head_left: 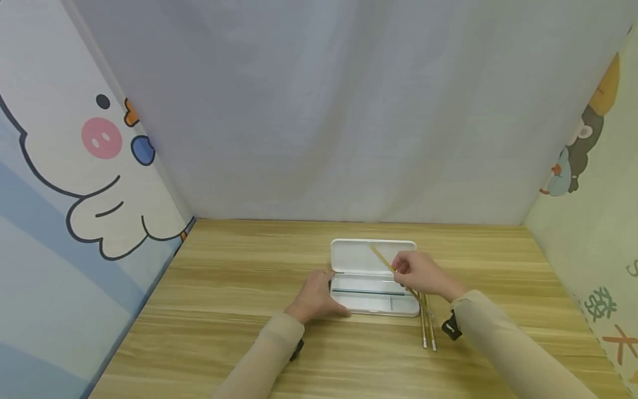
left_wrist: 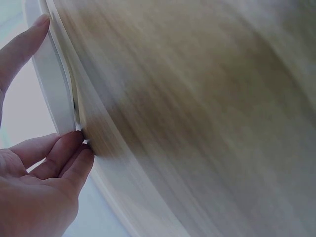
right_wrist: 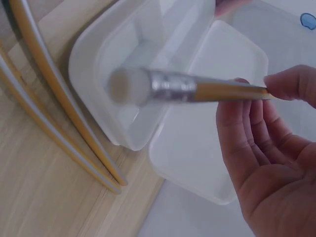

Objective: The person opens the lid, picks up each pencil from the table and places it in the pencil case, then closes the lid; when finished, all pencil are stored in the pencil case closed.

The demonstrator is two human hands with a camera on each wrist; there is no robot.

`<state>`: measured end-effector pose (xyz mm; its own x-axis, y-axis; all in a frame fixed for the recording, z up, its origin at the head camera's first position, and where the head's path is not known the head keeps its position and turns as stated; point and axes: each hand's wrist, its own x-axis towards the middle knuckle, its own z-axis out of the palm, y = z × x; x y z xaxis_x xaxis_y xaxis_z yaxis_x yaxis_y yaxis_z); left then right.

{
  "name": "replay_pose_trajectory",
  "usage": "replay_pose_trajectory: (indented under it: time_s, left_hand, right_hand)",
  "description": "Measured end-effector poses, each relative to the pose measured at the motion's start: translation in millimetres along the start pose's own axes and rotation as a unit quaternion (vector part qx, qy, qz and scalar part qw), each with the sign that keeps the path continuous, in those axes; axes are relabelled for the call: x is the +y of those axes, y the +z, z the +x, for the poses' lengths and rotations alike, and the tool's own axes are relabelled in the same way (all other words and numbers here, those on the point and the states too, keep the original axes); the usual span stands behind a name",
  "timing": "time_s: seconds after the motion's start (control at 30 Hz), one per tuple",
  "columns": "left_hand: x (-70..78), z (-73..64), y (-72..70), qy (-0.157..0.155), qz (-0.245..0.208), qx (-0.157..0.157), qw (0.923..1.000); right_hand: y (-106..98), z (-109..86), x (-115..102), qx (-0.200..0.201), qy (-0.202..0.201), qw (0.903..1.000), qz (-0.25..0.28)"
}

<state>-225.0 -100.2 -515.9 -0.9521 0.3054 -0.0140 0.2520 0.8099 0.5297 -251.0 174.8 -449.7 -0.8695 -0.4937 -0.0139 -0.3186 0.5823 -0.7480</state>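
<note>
The R hand (head_left: 417, 270) has a gold pencil (head_left: 381, 257) pinched btwn thumb & fingers. The pencil leans: one end pokes up & left of that hand, over the open lid (head_left: 349, 256), & its rubber end (right_wrist: 129, 86) sticks out the other side. The L hand (head_left: 315, 296) grips the near end of a white box (head_left: 369, 304), w/ the thumb at the front edge & fingers round the back. The box sits btwn the 2 hands, lid past them. A thin dark green line runs inside it, right of the L hand; can't tell what it is. Two more gold pencils (head_left: 423, 327) lie side by side on the wood table (head_left: 359, 360), just below the R hand, rubber ends toward the person.
</note>
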Motion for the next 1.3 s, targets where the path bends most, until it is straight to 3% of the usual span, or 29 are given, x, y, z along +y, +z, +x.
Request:
replay_pose_trajectory:
  time_s: [0.6, 0.7, 0.93, 1.3]
  left_hand:
    - [-0.2, -0.4, -1.1, 0.014, -0.001, 0.007, 0.9999]
    - [0.5, -0.5, -1.5, 0.015, -0.002, 0.008, 0.9999]
    - [-0.1, 0.3, -0.6, 0.012, -0.007, 0.008, 0.9999]
    - [-1.1, 1.1, 1.1, 0.007, -0.020, 0.005, 0.9998]
  right_hand:
    - [19.8, 19.6, 5.9, -0.056, -0.045, 0.9952, -0.067]
    - [26.7, 22.2, 7.4, -0.056, -0.049, 0.9939, -0.081]
    - [41.8, 27.0, 6.3, -0.046, -0.101, 0.9875, -0.112]
    - [55.6, 35.8, 7.4, -0.029, -0.114, 0.9834, -0.139]
